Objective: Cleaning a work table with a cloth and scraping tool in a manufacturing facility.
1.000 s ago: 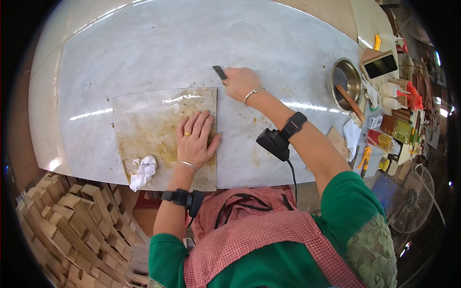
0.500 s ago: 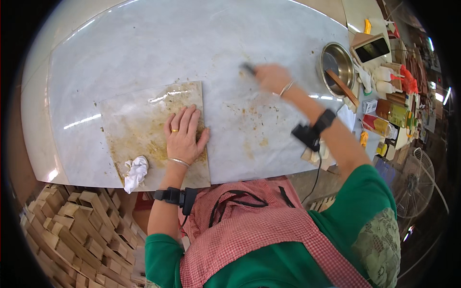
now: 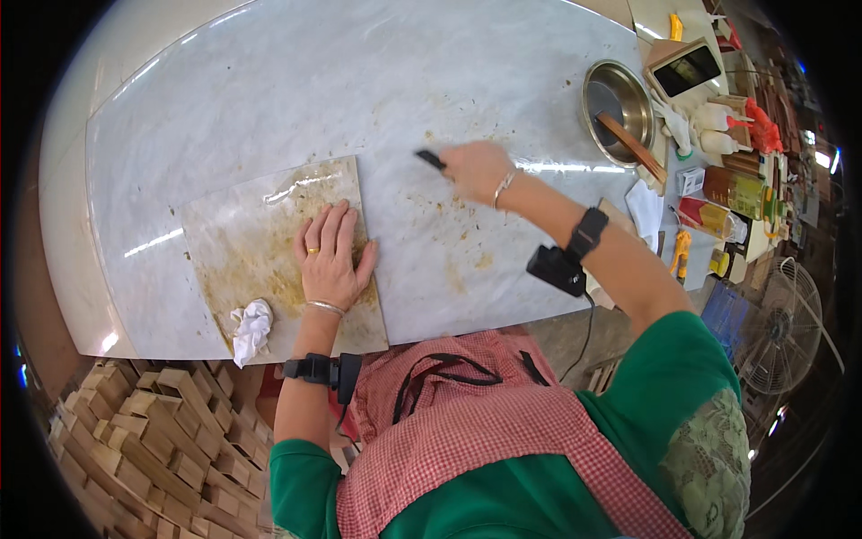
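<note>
My left hand (image 3: 330,260) lies flat with fingers stretched out on a square, glossy pale board (image 3: 242,216) smeared with brown stains. A crumpled white tissue (image 3: 252,329) rests on the board's near left corner. To the right of the board, my right hand (image 3: 476,171) is closed round a small dark, flat-ended tool (image 3: 430,159). It is over the grey marbled tabletop (image 3: 431,81), among brown specks and smears. The hand is slightly blurred, and most of the tool is hidden in the fist.
A round metal bowl (image 3: 644,115) with a wooden stick (image 3: 630,145) across it stands at right. Beyond it are a propped phone (image 3: 687,71), white squeeze bottles (image 3: 718,142) and a yellow-orange tool (image 3: 681,254). A fan (image 3: 779,325) stands lower right; stacked wooden pieces (image 3: 153,440) fill the lower left.
My right hand has moved left and slightly nearer with the dark tool. The whole view has shifted a little; my left hand stays on the board.
</note>
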A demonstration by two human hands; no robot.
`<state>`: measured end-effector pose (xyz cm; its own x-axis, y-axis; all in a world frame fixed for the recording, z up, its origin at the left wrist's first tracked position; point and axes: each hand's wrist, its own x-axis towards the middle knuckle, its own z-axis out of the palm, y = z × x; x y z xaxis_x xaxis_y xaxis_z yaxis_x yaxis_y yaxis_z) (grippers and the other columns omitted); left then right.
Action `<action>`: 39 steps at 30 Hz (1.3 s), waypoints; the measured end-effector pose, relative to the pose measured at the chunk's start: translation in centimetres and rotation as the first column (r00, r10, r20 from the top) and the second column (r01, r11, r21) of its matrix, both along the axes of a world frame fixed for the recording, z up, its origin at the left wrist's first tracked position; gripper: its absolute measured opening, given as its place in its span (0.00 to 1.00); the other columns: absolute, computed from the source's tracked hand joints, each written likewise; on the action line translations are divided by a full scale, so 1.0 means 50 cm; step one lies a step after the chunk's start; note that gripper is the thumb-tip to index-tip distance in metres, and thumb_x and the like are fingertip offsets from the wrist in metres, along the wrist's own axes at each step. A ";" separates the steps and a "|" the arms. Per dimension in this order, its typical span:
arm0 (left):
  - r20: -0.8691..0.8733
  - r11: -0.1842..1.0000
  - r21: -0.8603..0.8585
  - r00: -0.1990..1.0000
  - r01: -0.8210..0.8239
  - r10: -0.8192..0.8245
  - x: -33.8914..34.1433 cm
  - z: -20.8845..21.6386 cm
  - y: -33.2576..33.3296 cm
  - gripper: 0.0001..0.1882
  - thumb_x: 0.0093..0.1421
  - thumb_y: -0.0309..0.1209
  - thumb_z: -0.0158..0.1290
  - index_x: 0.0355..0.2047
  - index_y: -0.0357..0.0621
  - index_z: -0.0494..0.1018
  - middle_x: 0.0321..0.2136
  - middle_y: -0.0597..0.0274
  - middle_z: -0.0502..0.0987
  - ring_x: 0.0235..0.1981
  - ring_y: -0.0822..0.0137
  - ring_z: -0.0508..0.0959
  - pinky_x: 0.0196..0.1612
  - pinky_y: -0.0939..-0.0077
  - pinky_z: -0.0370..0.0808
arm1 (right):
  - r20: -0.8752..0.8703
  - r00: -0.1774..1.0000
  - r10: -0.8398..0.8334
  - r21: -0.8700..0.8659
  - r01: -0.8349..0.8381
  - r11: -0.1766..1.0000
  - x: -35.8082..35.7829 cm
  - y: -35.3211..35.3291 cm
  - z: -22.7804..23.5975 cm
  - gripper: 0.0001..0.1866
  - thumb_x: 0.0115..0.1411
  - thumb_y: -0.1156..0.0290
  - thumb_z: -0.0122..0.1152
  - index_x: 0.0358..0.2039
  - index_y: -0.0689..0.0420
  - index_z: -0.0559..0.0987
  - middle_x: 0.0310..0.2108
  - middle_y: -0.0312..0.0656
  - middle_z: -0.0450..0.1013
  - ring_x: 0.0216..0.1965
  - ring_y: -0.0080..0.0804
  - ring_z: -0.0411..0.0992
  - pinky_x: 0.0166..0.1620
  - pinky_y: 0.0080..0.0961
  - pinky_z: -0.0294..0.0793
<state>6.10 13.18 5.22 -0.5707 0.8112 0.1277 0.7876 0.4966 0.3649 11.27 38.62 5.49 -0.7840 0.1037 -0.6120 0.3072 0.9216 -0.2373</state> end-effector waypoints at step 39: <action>-0.023 0.992 -0.082 0.996 -0.092 0.090 0.011 0.070 -0.159 0.25 0.51 0.33 0.53 0.50 0.41 0.63 0.51 0.53 0.64 0.54 0.53 0.61 0.56 0.57 0.52 | -0.278 0.954 -0.112 -0.033 0.107 0.994 0.341 -0.218 -0.035 0.10 0.53 0.68 0.48 0.30 0.59 0.72 0.23 0.43 0.73 0.23 0.43 0.73 0.26 0.37 0.72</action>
<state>6.66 5.23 8.69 -0.6407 0.7642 0.0741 0.7443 0.5944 0.3043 28.31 27.73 3.75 -0.9080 0.1903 -0.3732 0.3257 0.8810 -0.3433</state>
